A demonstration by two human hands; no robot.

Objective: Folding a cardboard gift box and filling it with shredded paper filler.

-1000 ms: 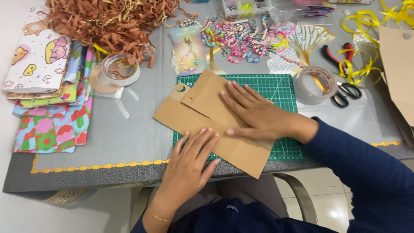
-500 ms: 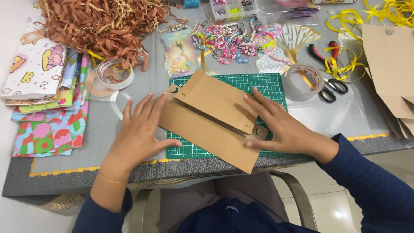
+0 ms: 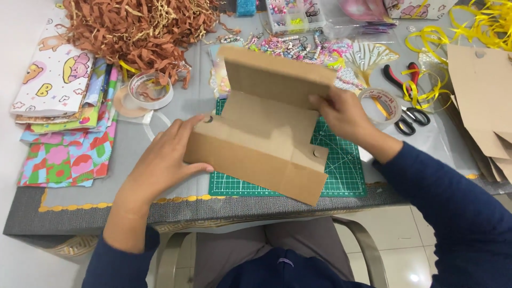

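A grey table (image 3: pixel 160 178) is seen crowded with craft supplies, and at its front edge a brown paper bag (image 3: pixel 261 141) is being folded open over a green cutting mat (image 3: pixel 341 176). The bag's lower panel is lying across the mat, while its upper flap is raised nearly upright. The raised flap is gripped at its right edge by the right hand (image 3: pixel 341 114), fingers closed on the paper. The bag's left edge is pressed by the left hand (image 3: pixel 162 160), held open and fairly flat, thumb tucked beneath the paper. Creases and punched holes are already visible in the bag; it is judged only partly shaped, with no handles or filling fitted, and the sides not yet stood up.

A heap of brown paper shred (image 3: pixel 138 26) is piled at the far left, beside a stack of patterned sheets (image 3: pixel 64 117). More flat brown bags (image 3: pixel 482 101) are stacked at the right. Yellow ribbon (image 3: pixel 432 48) is tangled near the scissors (image 3: pixel 408 109), and two tape rolls (image 3: pixel 151 89) are set either side of the mat. Beaded trinkets (image 3: pixel 298 45) are scattered directly behind the raised flap, where room is tight.
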